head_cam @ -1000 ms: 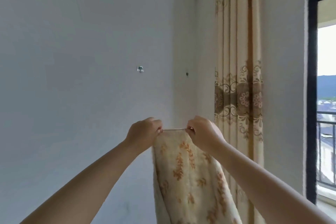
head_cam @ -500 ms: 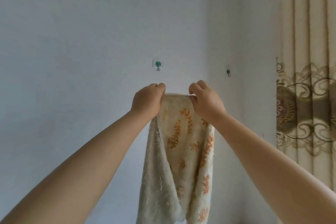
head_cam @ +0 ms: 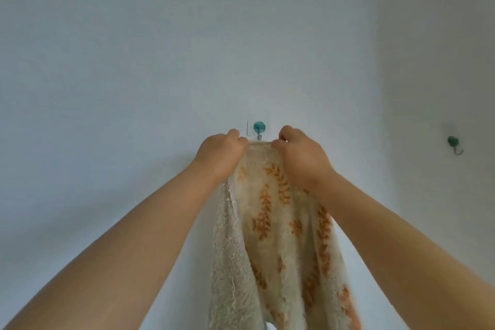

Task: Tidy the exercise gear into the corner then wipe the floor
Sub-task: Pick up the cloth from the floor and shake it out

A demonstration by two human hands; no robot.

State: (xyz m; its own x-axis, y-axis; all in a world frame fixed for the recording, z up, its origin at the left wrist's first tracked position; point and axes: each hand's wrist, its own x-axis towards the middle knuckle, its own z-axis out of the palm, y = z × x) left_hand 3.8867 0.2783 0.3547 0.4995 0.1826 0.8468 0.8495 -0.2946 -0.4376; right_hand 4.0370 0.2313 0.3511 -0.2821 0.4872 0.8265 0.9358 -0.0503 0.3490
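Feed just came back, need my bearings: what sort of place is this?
Probably a room corner in a home: plain white wall, stick-on hook, second hook on the adjoining wall, towel held up.

No writing, label, brand, number or sign can be read anywhere here: the towel point(head_cam: 270, 222) carries only an orange leaf pattern, and the wall point(head_cam: 107, 61) and the two green hooks point(head_cam: 258, 127) on it bear no lettering.

Soft even daylight, faint shadows, slight blur, wide-angle stretch at edges
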